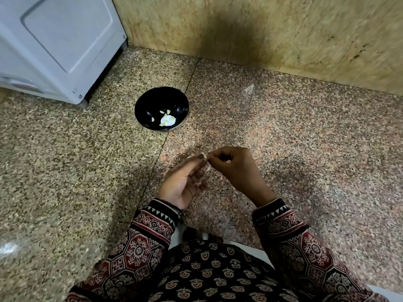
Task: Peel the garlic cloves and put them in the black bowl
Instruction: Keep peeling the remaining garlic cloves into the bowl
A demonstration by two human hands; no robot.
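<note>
Speckled granite floor (87, 171) fills the view, meeting a beige stone wall (261, 29) at the far side, with a white appliance (54, 40) standing at the far left. On the floor sits the bowl (157, 99), and a few pale peeled cloves (165, 118) lie in its bottom beside a white patch that may be skin or glare. Nearer the person, both hands are raised over the floor and meet at one clove (192, 156). The left hand (185, 182) is turned palm up, its fingers curled, with thumb and forefinger pinching the clove. The right hand (235, 168) comes in from the other side, fingers bunched, its fingertips nipping at the clove's near end, probably to pull skin away. Most of the clove is hidden by the thumb, so how much skin remains cannot be told; its long axis seems to run roughly across the view, from one hand toward the other. The bowl lies ahead of the hands and a little to the left, well apart from them, so the left hand, which bears the clove, is also the nearer one for the drop once peeling is finished.
</note>
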